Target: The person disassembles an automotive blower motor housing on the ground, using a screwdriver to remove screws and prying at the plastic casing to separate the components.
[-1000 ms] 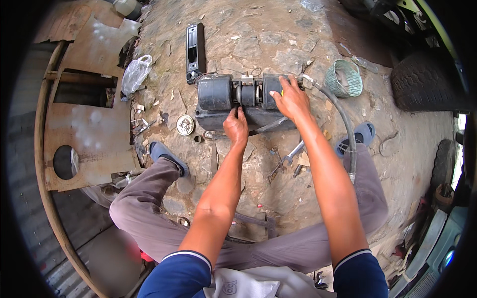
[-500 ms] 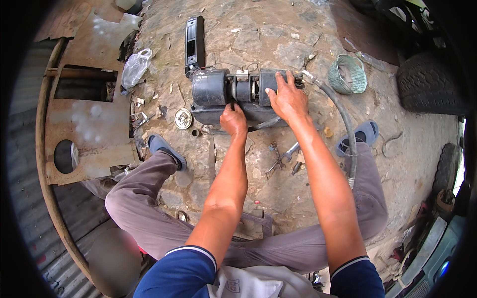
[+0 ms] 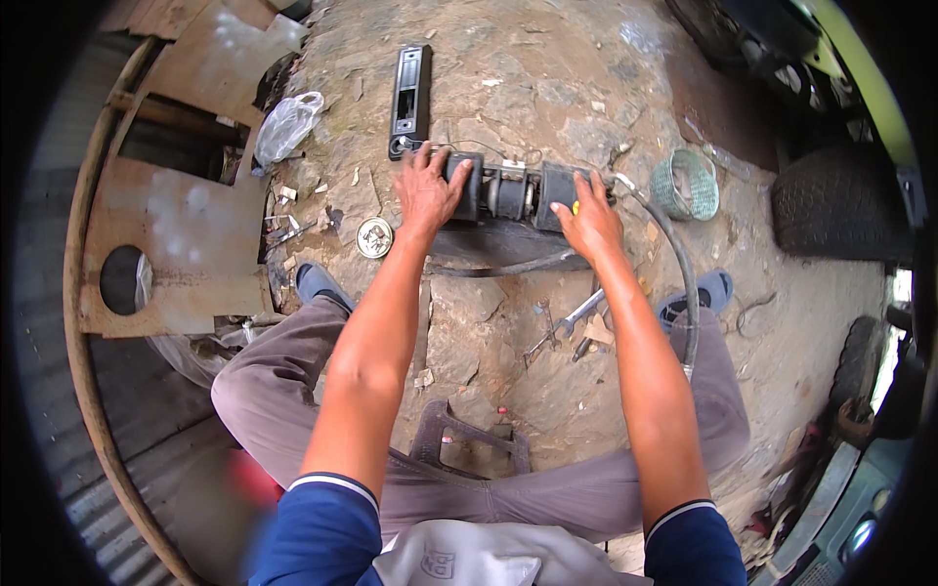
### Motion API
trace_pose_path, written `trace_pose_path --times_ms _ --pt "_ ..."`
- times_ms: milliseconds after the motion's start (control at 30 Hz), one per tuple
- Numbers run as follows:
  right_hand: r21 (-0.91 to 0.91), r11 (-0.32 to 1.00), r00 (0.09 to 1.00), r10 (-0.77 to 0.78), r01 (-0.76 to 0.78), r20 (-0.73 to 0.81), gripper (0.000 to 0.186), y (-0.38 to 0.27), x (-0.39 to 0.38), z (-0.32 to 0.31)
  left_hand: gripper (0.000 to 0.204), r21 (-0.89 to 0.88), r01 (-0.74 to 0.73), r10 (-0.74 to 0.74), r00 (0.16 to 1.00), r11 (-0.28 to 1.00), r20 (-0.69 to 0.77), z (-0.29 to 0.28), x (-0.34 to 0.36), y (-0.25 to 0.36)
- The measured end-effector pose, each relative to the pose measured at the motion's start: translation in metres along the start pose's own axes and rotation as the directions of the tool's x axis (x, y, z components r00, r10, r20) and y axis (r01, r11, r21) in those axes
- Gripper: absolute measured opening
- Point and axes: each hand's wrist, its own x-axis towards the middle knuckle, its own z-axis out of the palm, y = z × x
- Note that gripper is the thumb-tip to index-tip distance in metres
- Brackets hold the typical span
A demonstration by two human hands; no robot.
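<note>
A black blower unit with two rounded drums and a motor between them sits on a long black casing on the stony ground. My left hand lies over the left drum with its fingers spread. Across the right drum rests my right hand, thumb and fingers apart. A small yellow bit shows between its thumb and fingers; what it is I cannot make out. A dark hose curves from the unit's right end toward my right leg.
Beyond the blower lies a black vent panel. A tin of small parts stands left, a green basket right. Wrenches lie nearer me. A cut metal sheet is at the left, a tyre at the right.
My left hand has left the front of the unit below the motor and moved up and left onto the left drum. The right hand stays on the right drum. The view has shifted slightly.
</note>
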Motion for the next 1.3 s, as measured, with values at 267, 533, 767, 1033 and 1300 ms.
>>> trace_pose_path --times_ms 267,533,767,1033,1300 --pt "-0.173 0.983 0.989 0.035 -0.06 -0.143 0.047 -0.076 0.01 -0.082 0.047 -0.31 -0.023 0.064 0.991 0.95 0.121 0.02 0.008 -0.021" --pt "-0.069 0.971 0.973 -0.23 0.229 -0.012 0.055 -0.145 0.025 -0.12 0.048 -0.324 -0.03 0.078 0.988 0.946 0.136 0.016 0.007 -0.022" --pt "-0.187 0.921 0.935 -0.354 0.342 -0.035 0.05 -0.152 0.034 -0.091 0.046 -0.301 -0.13 0.158 0.985 0.945 0.069 0.022 0.006 -0.024" --pt "-0.253 0.865 0.883 -0.464 0.433 -0.075 0.035 -0.158 0.039 -0.062 0.047 -0.311 -0.055 0.104 0.984 0.949 0.144 0.018 0.005 -0.022" --pt "-0.248 0.873 0.883 -0.456 0.419 -0.114 0.034 -0.152 0.044 -0.055 0.047 -0.291 -0.041 0.094 0.981 0.956 0.172 0.017 0.007 -0.02"
